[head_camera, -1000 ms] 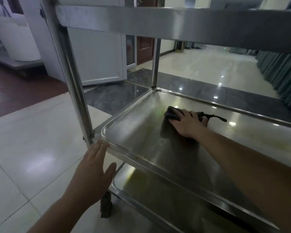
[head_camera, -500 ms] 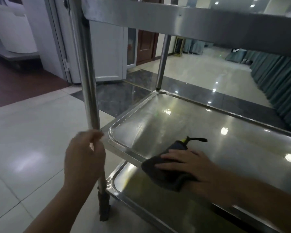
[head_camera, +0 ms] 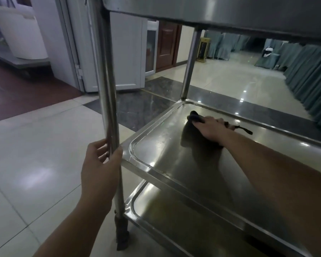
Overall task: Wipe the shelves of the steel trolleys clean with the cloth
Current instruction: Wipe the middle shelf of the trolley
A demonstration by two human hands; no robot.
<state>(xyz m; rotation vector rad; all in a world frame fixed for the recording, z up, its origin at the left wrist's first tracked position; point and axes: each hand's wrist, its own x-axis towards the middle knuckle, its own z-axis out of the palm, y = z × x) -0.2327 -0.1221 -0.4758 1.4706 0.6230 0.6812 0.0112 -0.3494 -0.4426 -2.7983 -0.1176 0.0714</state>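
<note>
Middle shelf of the steel trolley being wiped

The dark crumpled cloth (head_camera: 194,118) is pressed flat under the right hand (head_camera: 210,129) near the far-left corner of the shiny rimmed steel middle shelf (head_camera: 156,145); the round upright steel post (head_camera: 107,89) at that shelf's near-left corner is gripped by the left hand (head_camera: 98,173). Even pressure and overlapping strokes into the rim are advised.

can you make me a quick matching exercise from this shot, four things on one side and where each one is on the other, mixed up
Things:
1. left hand
2. right hand
3. dark cloth
4. lower shelf

Places:
A. under the middle shelf
B. grips the near upright post
C. lies on the middle shelf, under a hand
D. presses on the cloth, near the far corner

Pairs: 1-B, 2-D, 3-C, 4-A
</note>
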